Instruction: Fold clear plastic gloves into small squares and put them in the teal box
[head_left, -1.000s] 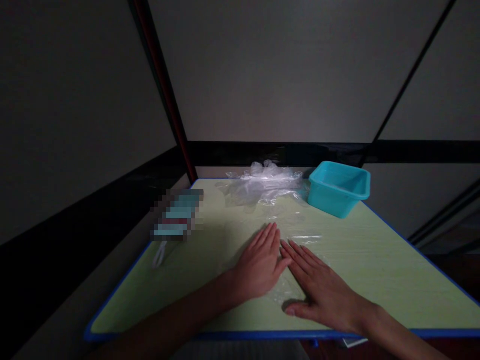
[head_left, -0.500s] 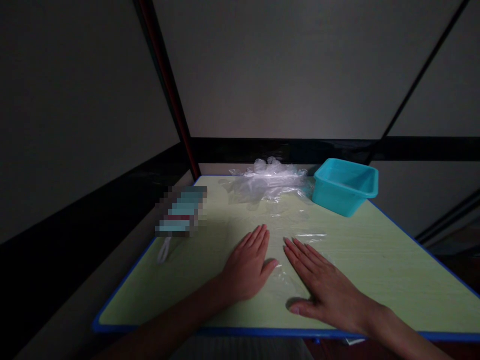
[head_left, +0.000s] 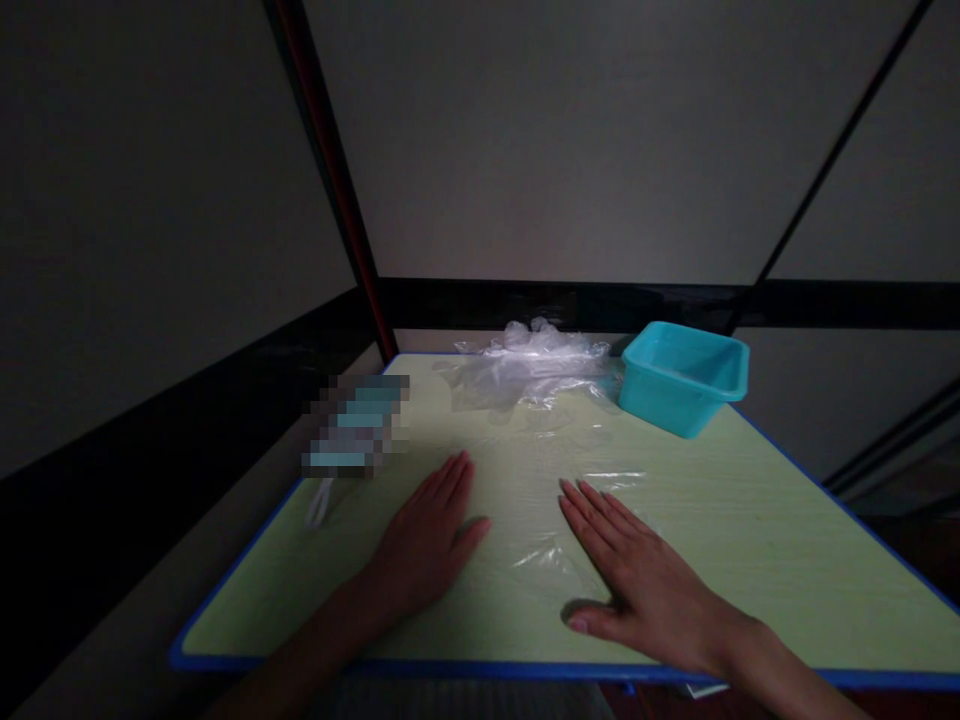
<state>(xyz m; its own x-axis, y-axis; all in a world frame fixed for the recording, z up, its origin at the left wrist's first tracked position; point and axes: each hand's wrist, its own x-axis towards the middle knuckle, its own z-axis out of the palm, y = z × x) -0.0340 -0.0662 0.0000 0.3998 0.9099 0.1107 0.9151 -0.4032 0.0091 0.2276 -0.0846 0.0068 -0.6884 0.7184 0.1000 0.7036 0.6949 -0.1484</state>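
Across the near surface (head_left: 765, 560), left hand (head_left: 424, 540) and right hand (head_left: 649, 580) stretch flat, grips wide, clear plastic (head_left: 551, 562) between them.

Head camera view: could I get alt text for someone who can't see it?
A person's left hand and right hand, palms down and apart, at a thin clear plastic sheet on a blue-edged, pale green table. Beyond them lie crumpled clear plastic and, to its right, a turquoise tub; a pixelated object is at left.
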